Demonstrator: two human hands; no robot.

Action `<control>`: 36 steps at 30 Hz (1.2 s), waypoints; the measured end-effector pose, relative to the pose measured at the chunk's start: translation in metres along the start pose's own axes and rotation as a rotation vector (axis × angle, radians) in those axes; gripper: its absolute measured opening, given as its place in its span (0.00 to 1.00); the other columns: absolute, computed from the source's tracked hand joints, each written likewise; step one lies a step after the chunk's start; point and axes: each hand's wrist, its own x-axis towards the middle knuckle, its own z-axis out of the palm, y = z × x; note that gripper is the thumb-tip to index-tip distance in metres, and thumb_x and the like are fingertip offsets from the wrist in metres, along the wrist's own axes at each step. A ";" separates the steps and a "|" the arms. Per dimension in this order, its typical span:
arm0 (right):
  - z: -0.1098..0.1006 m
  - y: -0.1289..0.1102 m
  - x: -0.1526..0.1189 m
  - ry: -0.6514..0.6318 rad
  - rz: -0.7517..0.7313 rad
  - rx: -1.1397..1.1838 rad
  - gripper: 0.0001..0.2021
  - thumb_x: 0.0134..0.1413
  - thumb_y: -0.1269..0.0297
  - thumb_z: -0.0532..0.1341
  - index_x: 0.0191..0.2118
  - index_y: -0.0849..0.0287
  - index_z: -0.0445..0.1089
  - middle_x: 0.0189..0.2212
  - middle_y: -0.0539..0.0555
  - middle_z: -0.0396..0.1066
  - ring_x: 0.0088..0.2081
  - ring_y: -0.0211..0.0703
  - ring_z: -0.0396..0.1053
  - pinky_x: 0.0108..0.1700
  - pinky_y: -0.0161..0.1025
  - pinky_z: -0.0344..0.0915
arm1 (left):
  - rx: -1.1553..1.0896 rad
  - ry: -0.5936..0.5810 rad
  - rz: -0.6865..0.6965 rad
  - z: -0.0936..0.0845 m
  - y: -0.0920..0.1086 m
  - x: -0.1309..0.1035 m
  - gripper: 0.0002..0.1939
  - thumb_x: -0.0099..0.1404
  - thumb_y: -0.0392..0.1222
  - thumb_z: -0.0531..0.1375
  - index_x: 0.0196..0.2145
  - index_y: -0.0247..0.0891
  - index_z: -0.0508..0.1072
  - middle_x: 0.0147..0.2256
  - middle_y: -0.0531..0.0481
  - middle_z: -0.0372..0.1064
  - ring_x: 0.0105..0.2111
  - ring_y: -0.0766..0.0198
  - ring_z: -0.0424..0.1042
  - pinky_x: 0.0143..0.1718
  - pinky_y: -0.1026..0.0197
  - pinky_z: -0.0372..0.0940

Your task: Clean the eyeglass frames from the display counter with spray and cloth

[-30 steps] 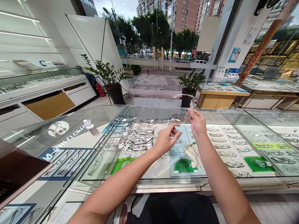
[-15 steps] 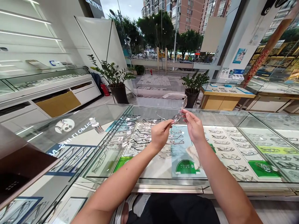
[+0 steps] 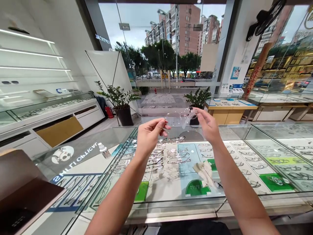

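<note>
A pair of eyeglasses (image 3: 181, 115) with clear lenses and a thin frame is held up above the glass display counter (image 3: 181, 204). My left hand (image 3: 152, 132) pinches its left side between thumb and fingertips. At the other side, my right hand (image 3: 206, 122) is closed on the frame with its fingertips. Both lenses face the window, and the thin rim is hard to make out against the floor behind. Below my right hand, a crumpled pale cloth (image 3: 204, 172) lies on the counter's glass top.
Several rows of eyeglasses (image 3: 179, 153) lie inside the counter. A small white bottle (image 3: 104, 150) stands to the left, near a brown box-like object (image 3: 31, 195). Beyond the counter are two potted plants (image 3: 123, 111) before the glass front.
My hands have moved apart, and the eyeglasses have turned from a slant to nearly level, lenses facing forward. The camera view has tilted upward.
</note>
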 end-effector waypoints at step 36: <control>0.005 -0.085 -0.010 0.212 -0.110 -0.164 0.12 0.69 0.56 0.64 0.42 0.52 0.85 0.32 0.53 0.82 0.33 0.44 0.79 0.36 0.44 0.77 | 0.347 0.164 0.523 -0.012 0.056 0.012 0.06 0.69 0.46 0.69 0.40 0.46 0.87 0.35 0.48 0.78 0.30 0.67 0.73 0.27 0.63 0.66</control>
